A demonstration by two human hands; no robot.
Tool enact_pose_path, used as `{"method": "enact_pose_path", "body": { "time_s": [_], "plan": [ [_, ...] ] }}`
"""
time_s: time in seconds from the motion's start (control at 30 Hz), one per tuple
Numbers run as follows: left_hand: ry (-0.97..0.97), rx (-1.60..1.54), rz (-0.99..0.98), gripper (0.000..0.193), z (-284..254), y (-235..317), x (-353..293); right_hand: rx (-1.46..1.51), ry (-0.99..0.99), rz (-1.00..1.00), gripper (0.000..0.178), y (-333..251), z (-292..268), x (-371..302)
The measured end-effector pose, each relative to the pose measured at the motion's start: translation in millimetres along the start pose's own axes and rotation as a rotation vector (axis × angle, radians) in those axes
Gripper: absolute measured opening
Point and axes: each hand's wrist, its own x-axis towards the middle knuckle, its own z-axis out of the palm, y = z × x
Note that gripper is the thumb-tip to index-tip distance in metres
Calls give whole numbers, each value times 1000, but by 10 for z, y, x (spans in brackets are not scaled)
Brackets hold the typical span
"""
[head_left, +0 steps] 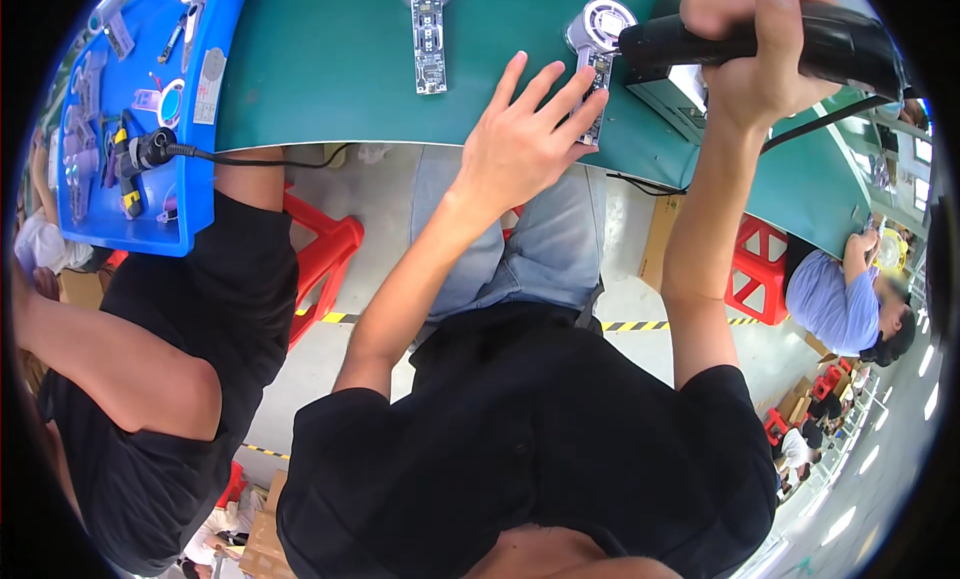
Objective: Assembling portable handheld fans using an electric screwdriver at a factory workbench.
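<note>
My right hand [752,87] is wrapped round a black electric screwdriver [848,57] at the upper right. The tool lies almost level in the view, its narrow end pointing left at an opened handheld fan [603,23]. That fan has a round white head and a handle with a bare circuit board. Over the handle, my left hand [520,147] lies with fingers spread, the fingertips at the board's edge and partly covering it. A second opened fan [429,41] with its board showing lies farther left on the green table [320,69].
A blue bin [203,184] at the left holds fan parts and a black-and-yellow tool [128,164] with a black cable. Behind the screwdriver stands a dark box-shaped device [665,99]. Another person [190,309] sits close on my left. Red stools [330,249] stand below the table.
</note>
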Motion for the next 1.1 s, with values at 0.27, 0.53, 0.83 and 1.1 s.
{"method": "enact_pose_path", "body": {
  "time_s": [0.27, 0.53, 0.83, 1.1],
  "plan": [
    [3, -23, -5, 56, 12, -5, -14, -89, -173, -73, 16, 118, -23, 37],
    [-5, -37, -4, 53, -2, -7, -1, -85, -132, -11, 17, 178, 87, -19],
    [-22, -56, -21, 52, -15, 8, 10, -137, -101, 14, 18, 167, 169, -65],
    [-24, -16, -20, 54, 3, 32, 10, 175, -130, -46, 7, -129, -605, 190]
  ]
}}
